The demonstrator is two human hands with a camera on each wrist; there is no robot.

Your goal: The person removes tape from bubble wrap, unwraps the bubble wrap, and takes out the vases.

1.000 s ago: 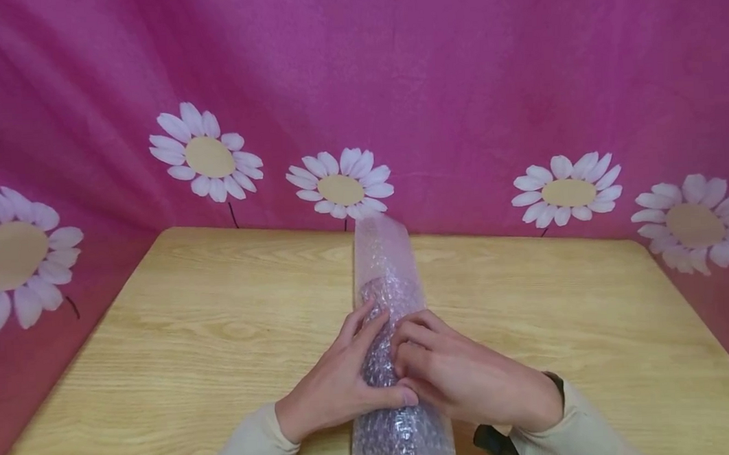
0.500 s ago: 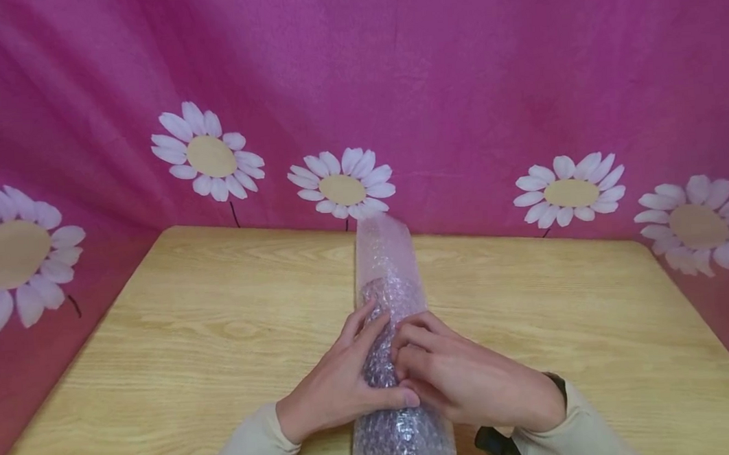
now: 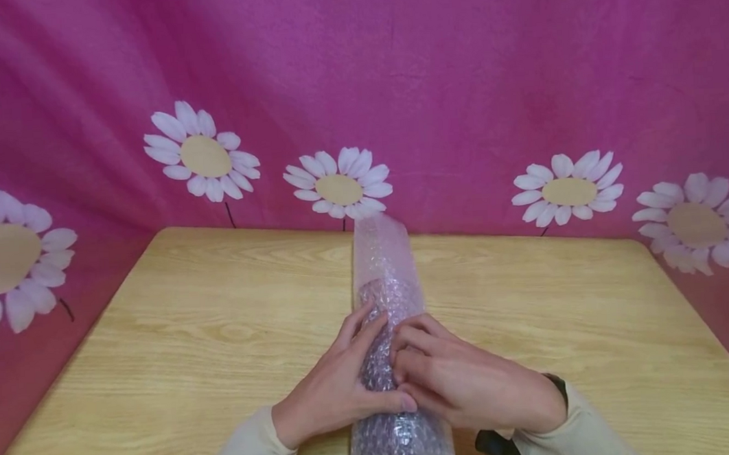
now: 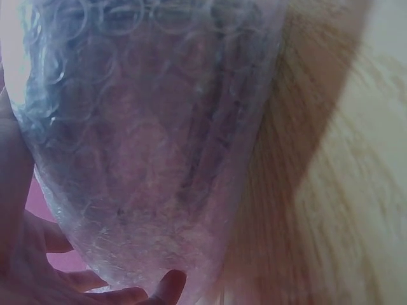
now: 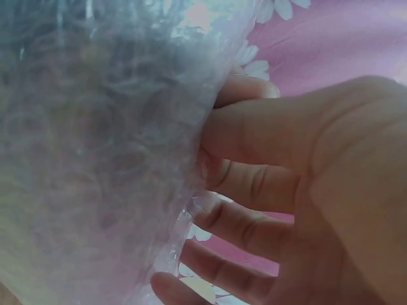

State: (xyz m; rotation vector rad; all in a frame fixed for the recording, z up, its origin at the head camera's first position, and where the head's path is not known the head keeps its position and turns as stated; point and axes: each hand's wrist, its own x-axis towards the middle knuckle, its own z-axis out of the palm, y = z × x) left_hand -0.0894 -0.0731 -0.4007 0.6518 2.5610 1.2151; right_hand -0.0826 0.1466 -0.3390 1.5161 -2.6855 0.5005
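Note:
A long roll of clear bubble wrap (image 3: 388,274) lies lengthwise down the middle of the wooden table. Something dark shows dimly through its nearer part, too blurred to name. My left hand (image 3: 329,387) rests on the roll's left side and top, fingers spread and fairly straight, its thumb lying across the top. In the left wrist view, fingertips (image 4: 170,286) touch the film's lower end. From the right, my right hand (image 3: 465,373) bends its fingers and pinches the bubble wrap (image 5: 114,146) at the roll's side, close to the left thumb. Its exact grip is partly hidden.
The light wooden table (image 3: 208,318) extends to both sides of the roll. A magenta cloth (image 3: 450,92) printed with white daisies hangs behind the table and along both sides. Dark straps or devices (image 3: 498,447) sit at the wrists, beneath pale sleeves (image 3: 246,453).
Both hands keep their place on the bubble wrap. The head view shifts only slightly, and the roll stays where it was.

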